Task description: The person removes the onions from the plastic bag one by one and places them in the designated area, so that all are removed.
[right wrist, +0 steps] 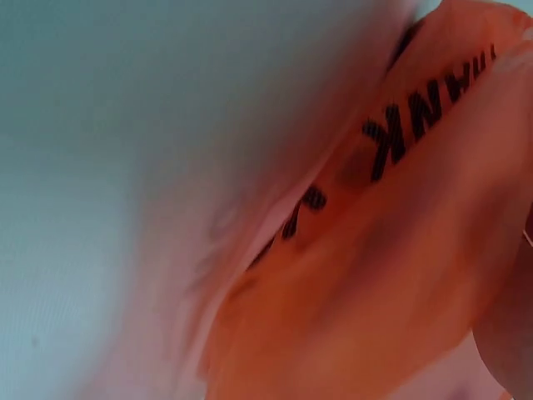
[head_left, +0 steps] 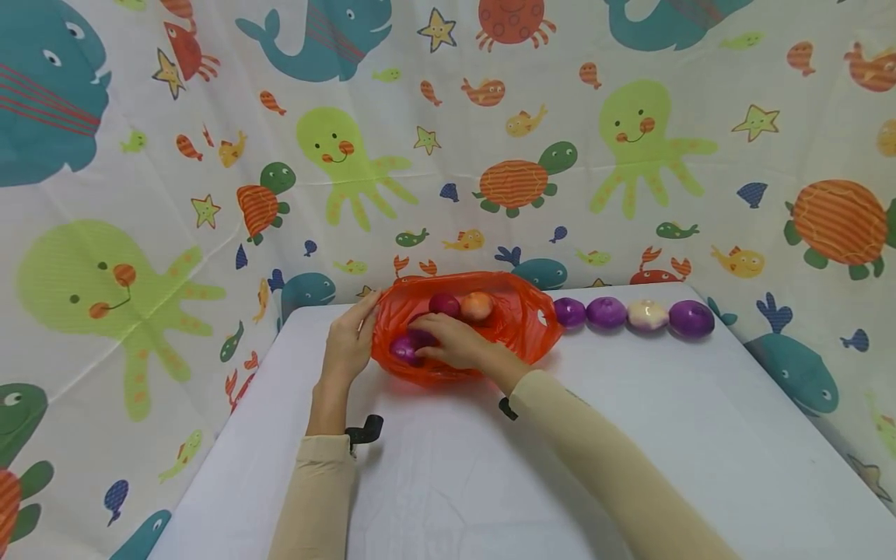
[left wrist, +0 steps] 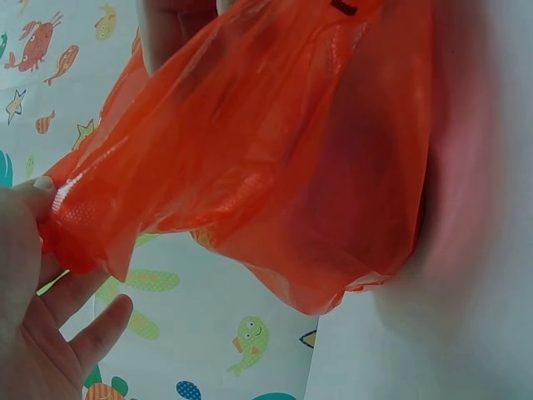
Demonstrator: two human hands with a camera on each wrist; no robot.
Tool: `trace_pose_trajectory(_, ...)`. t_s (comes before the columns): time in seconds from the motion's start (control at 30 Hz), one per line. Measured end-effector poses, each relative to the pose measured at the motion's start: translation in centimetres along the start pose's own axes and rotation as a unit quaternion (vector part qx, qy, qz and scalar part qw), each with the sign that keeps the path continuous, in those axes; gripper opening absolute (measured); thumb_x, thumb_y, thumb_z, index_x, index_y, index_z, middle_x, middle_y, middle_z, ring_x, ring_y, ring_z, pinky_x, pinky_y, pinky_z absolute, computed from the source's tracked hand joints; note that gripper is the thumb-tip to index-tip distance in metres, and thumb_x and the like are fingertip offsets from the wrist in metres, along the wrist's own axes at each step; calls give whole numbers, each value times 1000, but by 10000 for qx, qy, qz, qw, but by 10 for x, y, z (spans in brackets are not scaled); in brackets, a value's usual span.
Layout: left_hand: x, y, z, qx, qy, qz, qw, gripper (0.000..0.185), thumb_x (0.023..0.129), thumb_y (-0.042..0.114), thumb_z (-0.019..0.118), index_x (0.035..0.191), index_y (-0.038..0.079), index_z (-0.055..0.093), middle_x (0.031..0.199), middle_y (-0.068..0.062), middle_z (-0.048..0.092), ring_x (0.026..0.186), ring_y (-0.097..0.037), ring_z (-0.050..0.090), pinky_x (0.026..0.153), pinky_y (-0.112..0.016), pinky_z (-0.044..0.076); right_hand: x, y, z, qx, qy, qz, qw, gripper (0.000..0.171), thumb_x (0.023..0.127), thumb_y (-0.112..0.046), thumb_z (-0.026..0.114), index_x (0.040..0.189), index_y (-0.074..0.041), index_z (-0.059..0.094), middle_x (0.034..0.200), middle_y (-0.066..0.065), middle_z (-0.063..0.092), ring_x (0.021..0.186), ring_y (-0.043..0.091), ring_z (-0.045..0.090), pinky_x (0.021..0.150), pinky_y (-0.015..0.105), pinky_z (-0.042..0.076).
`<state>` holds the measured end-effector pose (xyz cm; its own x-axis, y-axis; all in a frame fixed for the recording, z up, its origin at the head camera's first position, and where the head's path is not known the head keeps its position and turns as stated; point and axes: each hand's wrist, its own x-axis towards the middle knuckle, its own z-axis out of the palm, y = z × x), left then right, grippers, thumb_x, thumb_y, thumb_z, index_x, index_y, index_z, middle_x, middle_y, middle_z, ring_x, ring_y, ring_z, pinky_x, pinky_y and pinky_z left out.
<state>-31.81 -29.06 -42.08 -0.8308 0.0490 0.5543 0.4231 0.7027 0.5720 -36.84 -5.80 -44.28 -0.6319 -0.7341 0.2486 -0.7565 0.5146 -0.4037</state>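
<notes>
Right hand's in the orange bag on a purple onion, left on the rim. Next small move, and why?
Probably lift the purple onion out toward the row of four onions on the table. The right hand rests on it inside the orange bag, the left hand holds the rim, and two more lie inside.

Orange plastic bag (head_left: 518,327) open on desk, mouth up; purple onion (head_left: 408,348) inside near front, two more behind.
</notes>
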Motion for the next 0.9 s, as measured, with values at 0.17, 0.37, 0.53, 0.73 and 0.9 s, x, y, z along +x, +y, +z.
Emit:
trace_pose_trajectory(0.17, 0, 0, 0, 18, 6, 41, 10000, 44, 111, 26, 52, 155, 26, 51, 153, -11, 57, 145, -31, 52, 114, -53, 47, 6, -4, 5, 164, -107, 75, 9998, 57, 100, -34, 70, 151, -14, 55, 147, 0, 62, 141, 19, 53, 121, 39, 44)
trace_pose_trajectory(0.37, 0, 0, 0, 12, 22, 94, 10000, 44, 110, 25, 52, 155, 26, 52, 153, -9, 58, 144, -31, 53, 114, -53, 48, 13, -7, 12, 187, -277, -217, 9992, 53, 102, -30, 67, 152, -20, 54, 146, -3, 62, 138, 14, 55, 119, 35, 45)
trace_pose_trajectory(0.53, 0, -1, 2, 41, 38, 61, 10000, 44, 110, 25, 52, 154, 26, 52, 153, -7, 58, 144, -29, 54, 114, -50, 48, 17, -4, 14, 256, -589, -557, 9964, 51, 104, -22, 64, 154, -23, 52, 145, -3, 63, 137, 11, 57, 119, 33, 45)
trace_pose_trajectory(0.73, 3, 0, 5, 74, 28, -51, 10000, 44, 111, 27, 51, 155, 26, 51, 154, -7, 57, 145, -30, 52, 114, -51, 48, 14, 0, 12, -226, -803, 16, 9965, 49, 104, -31, 64, 152, -25, 56, 158, -3, 53, 150, 19, 44, 124, 40, 39)
trace_pose_trajectory(0.9, 5, 1, 7, 53, 23, -108, 9999, 44, 111, 26, 51, 154, 25, 52, 154, -9, 57, 145, -30, 52, 114, -51, 47, 15, 3, 10, -425, -766, 45, 9961, 48, 102, -34, 67, 148, -25, 60, 161, -1, 49, 151, 18, 42, 124, 40, 38)
